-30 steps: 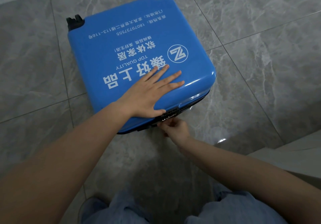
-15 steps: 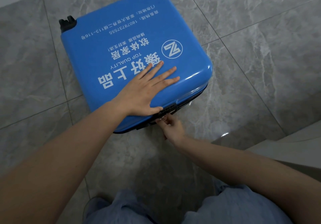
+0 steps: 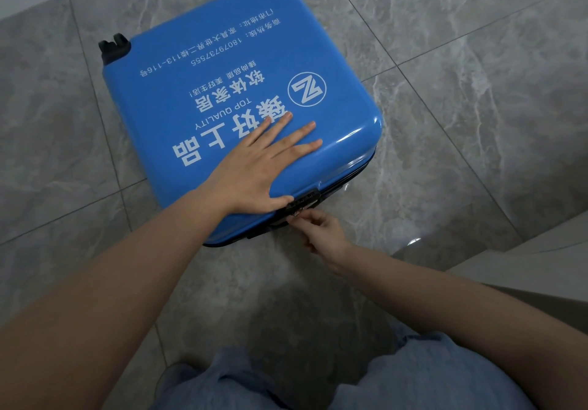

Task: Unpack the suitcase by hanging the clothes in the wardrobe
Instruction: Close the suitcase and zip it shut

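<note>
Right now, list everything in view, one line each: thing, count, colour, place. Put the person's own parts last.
suitcase: one, blue with white print, lying flat and closed on the floor, centre.
wheels: two showing, black, at the suitcase's far corners.
lock: one, black, on the suitcase's near edge.
floor: grey marbled tiles, all around.
ledge: one, pale, lower right; what it belongs to is unclear.
left hand: flat on the suitcase lid, fingers spread.
right hand: at the lock, fingers pinched on a small pull.
legs: light blue trousers, bottom edge.
</note>
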Motion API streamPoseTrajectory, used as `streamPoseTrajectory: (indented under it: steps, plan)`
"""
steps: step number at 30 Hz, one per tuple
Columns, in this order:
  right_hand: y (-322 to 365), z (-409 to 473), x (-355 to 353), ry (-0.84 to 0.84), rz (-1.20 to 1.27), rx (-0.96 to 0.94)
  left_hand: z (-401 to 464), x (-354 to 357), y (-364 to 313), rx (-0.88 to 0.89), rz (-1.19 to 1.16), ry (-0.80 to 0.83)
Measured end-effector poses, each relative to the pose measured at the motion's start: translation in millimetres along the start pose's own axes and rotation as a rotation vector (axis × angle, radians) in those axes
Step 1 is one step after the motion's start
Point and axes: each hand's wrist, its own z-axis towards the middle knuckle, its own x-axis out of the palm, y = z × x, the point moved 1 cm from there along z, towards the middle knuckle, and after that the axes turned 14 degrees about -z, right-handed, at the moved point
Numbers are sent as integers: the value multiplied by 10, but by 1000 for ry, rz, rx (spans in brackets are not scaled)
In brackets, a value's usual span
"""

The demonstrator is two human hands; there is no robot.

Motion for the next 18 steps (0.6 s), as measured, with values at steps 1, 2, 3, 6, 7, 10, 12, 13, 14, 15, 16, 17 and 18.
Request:
streamPoseTrajectory:
  steps: [1, 2, 3, 6, 7, 10, 12, 13, 14, 15, 16, 17, 18]
  plan:
    - [11, -9, -4, 2, -11, -1, -1, -1, 2, -1, 0, -1]
    - [11, -11, -12, -3, -17, -10, -2, 0, 1, -1, -2, -2]
    - [8, -14, -22, -8, -11, -17, 1, 1, 1, -1, -4, -2]
    - [-14, -29, -39, 7, 86, -3, 6, 6, -5, 1, -3, -3]
    - [-7, -43, -44, 16, 108, 1, 3, 7, -4, 0, -5, -6]
    - [25, -65, -56, 24, 86, -24, -10, 1, -4, -2, -7, -9]
    - [38, -60, -68, 25, 24, -41, -8, 3, -6, -4, -4, -10]
    - [47, -63, -60, 29, -3, -42, -9, 2, -8, -4, 1, -9]
    - [47, -58, -49, 31, -40, -43, -9, 4, -9, -5, 9, -7]
    - [54, -53, -31, 31, -101, -38, -8, 7, -8, -6, 16, -5]
    - [59, -53, -13, 35, -171, -29, -7, 10, -10, -6, 19, -4]
    - [71, -60, 10, 54, -216, -7, -7, 11, -12, -5, 20, -5]
    - [74, -69, 35, 90, -191, 32, -9, 10, -14, -3, 19, -7]
